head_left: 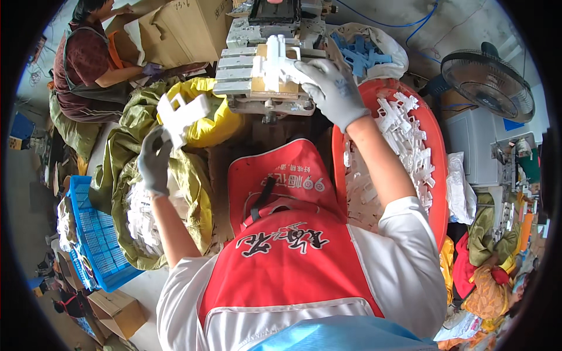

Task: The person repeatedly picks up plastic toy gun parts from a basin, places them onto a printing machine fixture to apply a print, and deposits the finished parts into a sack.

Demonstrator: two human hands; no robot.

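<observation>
The right hand (336,93), in a grey knit glove, has its fingers closed around the grip end of a smooth, matt white pistol-shaped piece (275,61), which lies on a flat tan block (257,89). The left hand (153,164), gloved alike, has its fingers partly curled at the lower end of a second white piece (186,114) of similar outline, raised beside a glossy yellow bag (225,124); blur there prevents me from telling whether the fingers grip it.

The block sits on a slatted, worn metal worktop (228,76). To its right, a red tub (443,193) contains many white pieces, and a pale sack (399,58) holds blue ones. At left, an olive woven sack (202,193) with a crumpled mouth contains further white pieces, next to a latticed blue plastic crate (105,234). A black fan (489,82) stands at right; a co-worker (82,70) is by a large cardboard box (181,35) at upper left.

The wearer's red apron (287,269) bears dark, white-edged characters and paler print; the box carries handwritten marks.
</observation>
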